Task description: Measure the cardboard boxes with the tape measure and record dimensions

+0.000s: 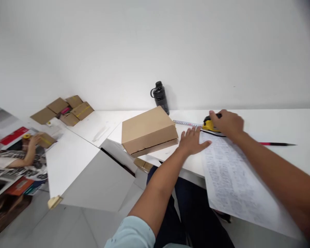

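Observation:
My right hand point(229, 124) is wrapped round a yellow and black tape measure point(209, 124) on the white table. Its blade point(187, 123) is drawn out to the left and reaches the right side of a closed brown cardboard box point(150, 129). My left hand point(192, 141) lies on the table just below the blade, fingers spread, between the box and the tape case. Under my right forearm, a handwritten sheet of paper point(227, 172) hangs over the table's front edge. A red and black pencil or pen point(277, 144) lies to the right, partly hidden by my forearm.
A dark water bottle point(160, 97) stands behind the box near the wall. Several cardboard boxes point(58, 105) sit at the far left. Another person point(20, 158) there handles a box and a yellow object. A lower white table panel point(98, 182) stands left of my legs.

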Action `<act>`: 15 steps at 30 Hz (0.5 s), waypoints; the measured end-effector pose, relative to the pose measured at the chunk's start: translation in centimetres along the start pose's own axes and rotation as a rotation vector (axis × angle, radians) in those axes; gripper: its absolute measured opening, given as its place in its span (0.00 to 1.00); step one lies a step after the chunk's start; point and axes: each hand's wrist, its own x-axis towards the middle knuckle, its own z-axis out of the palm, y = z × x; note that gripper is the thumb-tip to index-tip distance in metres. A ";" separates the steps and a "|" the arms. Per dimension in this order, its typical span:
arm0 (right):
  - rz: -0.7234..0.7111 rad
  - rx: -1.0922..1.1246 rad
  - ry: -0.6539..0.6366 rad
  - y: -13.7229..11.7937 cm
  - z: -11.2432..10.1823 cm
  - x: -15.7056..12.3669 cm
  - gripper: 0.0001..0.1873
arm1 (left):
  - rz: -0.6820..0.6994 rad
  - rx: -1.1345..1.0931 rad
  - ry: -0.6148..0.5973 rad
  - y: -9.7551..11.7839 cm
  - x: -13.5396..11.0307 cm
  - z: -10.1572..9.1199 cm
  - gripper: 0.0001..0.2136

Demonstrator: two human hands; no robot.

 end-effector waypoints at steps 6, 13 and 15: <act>0.100 0.262 0.207 0.0 -1.5 1.7 0.15 | -0.030 -0.032 0.000 0.4 -0.6 -0.1 0.45; -0.341 0.785 0.563 -6.9 -9.1 -3.6 0.20 | -0.021 -0.030 0.015 0.3 -0.1 0.6 0.42; -0.531 0.823 0.617 -9.7 -9.6 -6.4 0.20 | -0.009 -0.035 0.043 0.5 -0.2 0.4 0.39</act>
